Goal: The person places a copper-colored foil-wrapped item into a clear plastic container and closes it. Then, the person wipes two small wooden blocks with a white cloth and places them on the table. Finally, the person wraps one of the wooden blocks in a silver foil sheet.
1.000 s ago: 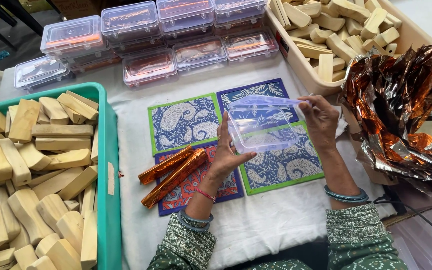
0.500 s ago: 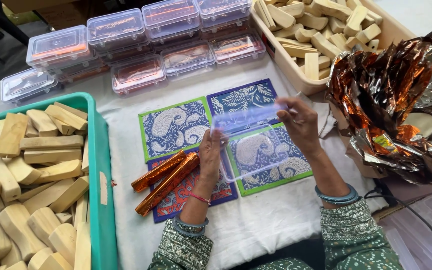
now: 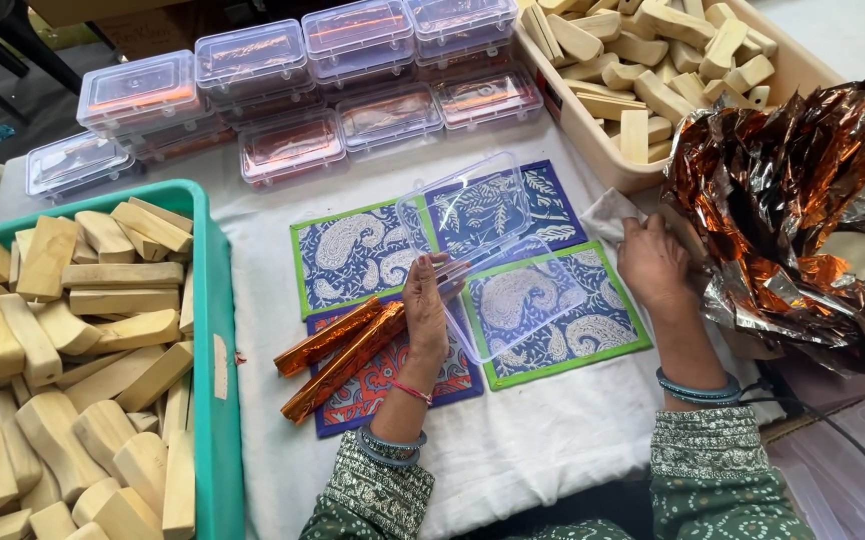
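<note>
My left hand [image 3: 426, 305] grips the near left edge of a clear plastic hinged box [image 3: 487, 255], which lies open over patterned blue cloth mats [image 3: 352, 250]. My right hand [image 3: 652, 262] has its fingers on a small white paper piece [image 3: 607, 212] at the right of the mats, next to crumpled copper foil [image 3: 802, 210]. Two foil-wrapped sticks [image 3: 337, 345] lie just left of my left hand on the mats.
A teal crate [image 3: 214, 350] full of pale wooden blocks stands at the left. A beige tray [image 3: 592, 140] with more wooden blocks sits at the back right. Several closed clear boxes [image 3: 292, 70] are stacked along the back. A white cloth [image 3: 512, 450] covers the table.
The clear box went from held up by both hands to lying open on the mats. My right hand let go and moved right to the white paper by the foil.
</note>
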